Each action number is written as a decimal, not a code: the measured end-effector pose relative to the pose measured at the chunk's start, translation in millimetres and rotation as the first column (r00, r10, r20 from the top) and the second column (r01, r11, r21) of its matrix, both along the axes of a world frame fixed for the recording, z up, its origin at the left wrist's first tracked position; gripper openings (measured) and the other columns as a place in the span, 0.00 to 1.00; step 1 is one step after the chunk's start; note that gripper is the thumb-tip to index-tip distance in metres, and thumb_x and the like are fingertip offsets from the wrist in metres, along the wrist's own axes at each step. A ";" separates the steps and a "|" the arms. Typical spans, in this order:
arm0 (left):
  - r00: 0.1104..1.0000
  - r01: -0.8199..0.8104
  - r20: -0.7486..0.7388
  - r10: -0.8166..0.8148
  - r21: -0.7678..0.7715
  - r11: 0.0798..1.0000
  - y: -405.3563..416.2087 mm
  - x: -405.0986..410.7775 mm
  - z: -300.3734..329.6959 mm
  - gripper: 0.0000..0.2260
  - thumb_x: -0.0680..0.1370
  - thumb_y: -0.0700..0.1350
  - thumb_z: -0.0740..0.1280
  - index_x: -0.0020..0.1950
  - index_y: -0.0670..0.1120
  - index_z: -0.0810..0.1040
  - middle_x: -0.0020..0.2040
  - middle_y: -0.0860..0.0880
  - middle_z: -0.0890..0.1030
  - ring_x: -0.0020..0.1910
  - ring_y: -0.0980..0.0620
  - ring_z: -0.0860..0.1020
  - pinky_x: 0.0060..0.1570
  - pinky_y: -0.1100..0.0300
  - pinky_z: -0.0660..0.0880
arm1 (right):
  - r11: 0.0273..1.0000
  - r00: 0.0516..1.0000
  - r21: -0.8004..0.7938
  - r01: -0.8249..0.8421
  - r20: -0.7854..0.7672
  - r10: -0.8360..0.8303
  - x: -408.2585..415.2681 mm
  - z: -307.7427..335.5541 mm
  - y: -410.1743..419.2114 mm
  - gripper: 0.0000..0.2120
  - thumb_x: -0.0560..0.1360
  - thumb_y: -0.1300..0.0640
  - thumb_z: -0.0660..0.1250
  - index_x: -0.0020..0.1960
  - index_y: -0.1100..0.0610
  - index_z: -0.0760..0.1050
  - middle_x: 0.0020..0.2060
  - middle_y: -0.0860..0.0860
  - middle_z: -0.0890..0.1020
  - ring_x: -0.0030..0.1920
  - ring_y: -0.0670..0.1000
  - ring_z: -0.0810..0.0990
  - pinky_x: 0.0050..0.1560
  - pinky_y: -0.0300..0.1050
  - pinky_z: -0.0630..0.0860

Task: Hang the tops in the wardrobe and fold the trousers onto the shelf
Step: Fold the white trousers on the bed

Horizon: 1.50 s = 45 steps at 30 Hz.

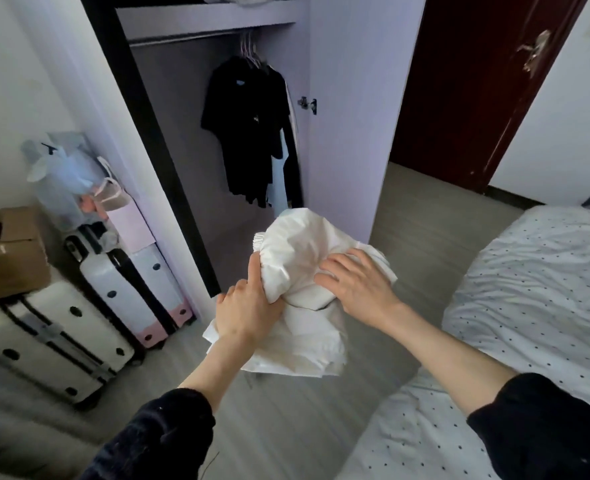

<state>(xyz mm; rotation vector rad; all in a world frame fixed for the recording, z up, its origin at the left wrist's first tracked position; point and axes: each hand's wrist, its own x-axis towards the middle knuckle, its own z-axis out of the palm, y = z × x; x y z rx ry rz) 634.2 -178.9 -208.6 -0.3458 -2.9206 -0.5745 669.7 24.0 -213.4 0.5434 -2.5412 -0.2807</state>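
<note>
A bundled white garment with an elastic gathered edge hangs in the air in front of the open wardrobe. My left hand grips it from the left side, fingers curled into the cloth. My right hand lies flat on top of the bundle with straight fingers. Several black tops hang on hangers from the rail inside the wardrobe. A shelf runs above the rail with pale cloth on it.
A bed with a dotted sheet fills the right side. White suitcases, a cardboard box and bags stand at the left of the wardrobe. A dark red door stands open behind the wardrobe door. Grey floor lies between.
</note>
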 end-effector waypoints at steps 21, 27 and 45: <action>0.974 -0.204 -0.061 0.217 0.176 0.963 151.9 -389.0 96.9 0.35 0.74 0.58 0.62 0.75 0.56 0.44 0.60 0.42 0.74 0.60 0.41 0.72 0.64 0.46 0.61 | 0.975 0.970 0.189 -0.117 -0.190 0.153 -424.7 112.2 156.5 0.17 0.64 0.66 0.57 0.46 0.55 0.79 0.47 0.52 0.81 0.48 0.55 0.81 0.52 0.56 0.75; 0.910 -0.248 -0.287 0.298 0.197 0.948 164.5 -491.9 197.5 0.36 0.73 0.57 0.62 0.75 0.57 0.46 0.56 0.42 0.74 0.56 0.41 0.73 0.61 0.47 0.63 | 0.965 0.898 0.218 -0.146 -0.381 0.222 -545.2 207.1 169.4 0.17 0.61 0.66 0.62 0.47 0.55 0.80 0.49 0.53 0.81 0.50 0.55 0.81 0.56 0.61 0.72; 0.706 -0.400 -0.460 0.539 0.370 0.839 36.7 -726.9 395.0 0.42 0.70 0.60 0.67 0.75 0.57 0.43 0.67 0.37 0.66 0.61 0.34 0.70 0.58 0.44 0.68 | 0.964 0.904 -0.030 -0.263 -0.356 0.236 -813.9 428.8 18.1 0.21 0.71 0.65 0.63 0.61 0.48 0.75 0.72 0.51 0.64 0.74 0.53 0.56 0.73 0.58 0.40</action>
